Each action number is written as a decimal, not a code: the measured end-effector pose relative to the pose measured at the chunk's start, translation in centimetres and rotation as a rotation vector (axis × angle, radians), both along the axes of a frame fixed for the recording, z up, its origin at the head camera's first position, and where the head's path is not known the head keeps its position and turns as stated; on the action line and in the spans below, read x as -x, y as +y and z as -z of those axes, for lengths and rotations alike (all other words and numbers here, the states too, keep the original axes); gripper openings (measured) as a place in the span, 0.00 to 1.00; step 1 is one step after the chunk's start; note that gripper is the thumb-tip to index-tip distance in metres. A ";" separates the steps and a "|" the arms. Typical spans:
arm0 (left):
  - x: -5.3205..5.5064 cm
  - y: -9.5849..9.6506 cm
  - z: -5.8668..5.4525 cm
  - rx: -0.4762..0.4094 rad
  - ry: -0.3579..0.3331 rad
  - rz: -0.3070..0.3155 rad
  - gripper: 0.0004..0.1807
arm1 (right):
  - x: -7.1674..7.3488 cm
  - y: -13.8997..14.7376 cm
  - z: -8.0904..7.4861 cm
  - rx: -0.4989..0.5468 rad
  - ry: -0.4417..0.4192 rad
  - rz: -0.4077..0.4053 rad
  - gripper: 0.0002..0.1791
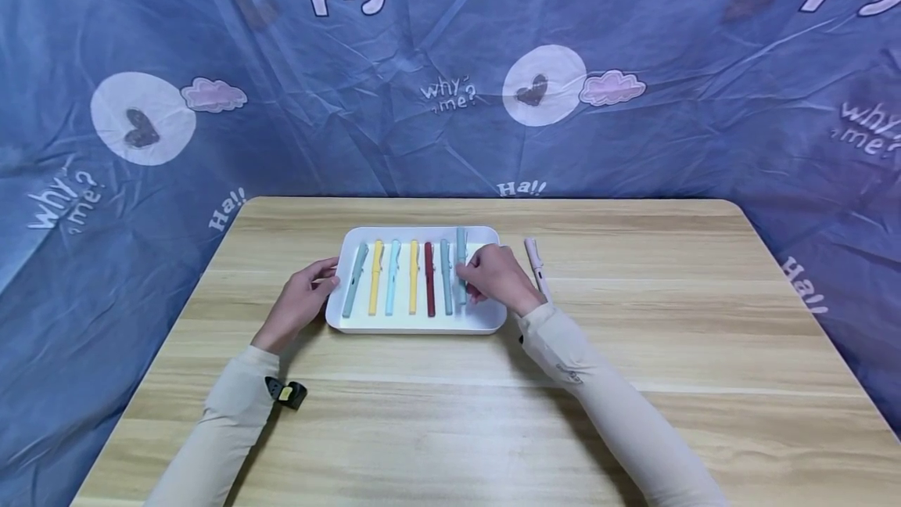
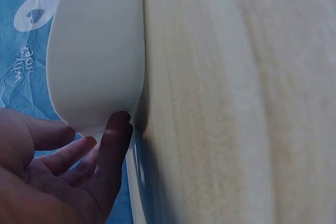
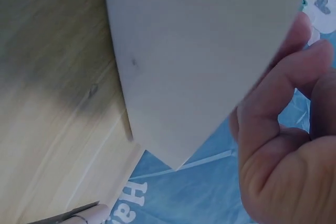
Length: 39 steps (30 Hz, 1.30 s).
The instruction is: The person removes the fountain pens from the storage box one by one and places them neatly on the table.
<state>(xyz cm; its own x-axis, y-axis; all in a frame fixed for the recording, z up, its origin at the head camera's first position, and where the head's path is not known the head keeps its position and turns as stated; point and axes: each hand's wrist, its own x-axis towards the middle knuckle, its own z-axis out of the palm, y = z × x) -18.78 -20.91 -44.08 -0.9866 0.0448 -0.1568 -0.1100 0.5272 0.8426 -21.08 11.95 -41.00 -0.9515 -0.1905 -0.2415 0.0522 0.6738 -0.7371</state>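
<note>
A white tray (image 1: 415, 329) holds several capped pens laid side by side. My left hand (image 1: 299, 300) grips the tray's left end, thumb at the rim; the left wrist view shows those fingers (image 2: 116, 140) against its outer wall. Over the right end, my right hand (image 1: 498, 276) pinches a teal pen (image 1: 461, 243) between thumb and finger, its length upright in line with the row. Left of it lie another teal pen (image 1: 446, 280), a dark red pen (image 1: 430, 280), a yellow pen (image 1: 413, 280) and a light blue pen (image 1: 392, 280). In the right wrist view the tray wall hides the held pen.
A pale lilac pen (image 1: 535, 263) lies on the wooden table (image 1: 436, 421), just right of the tray beyond my right wrist. Farther left in the tray are a second yellow pen (image 1: 376, 280) and a grey-green pen (image 1: 355, 282). A blue printed cloth (image 1: 394, 147) hangs behind the table.
</note>
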 end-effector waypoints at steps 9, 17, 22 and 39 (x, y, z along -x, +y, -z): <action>0.0 0.2 0.1 -0.004 -0.001 0.010 0.26 | -0.5 1.6 0.0 0.086 0.051 0.002 0.14; -0.1 0.4 0.0 0.007 -0.010 0.010 0.26 | -1.3 3.1 -0.3 0.134 0.124 -0.014 0.15; -0.1 0.2 0.0 0.025 -0.002 0.017 0.26 | -1.8 4.2 -0.4 0.159 0.141 0.008 0.15; -0.2 -0.1 0.0 0.049 -0.013 0.017 0.27 | -3.0 8.6 -0.4 0.154 0.149 0.089 0.16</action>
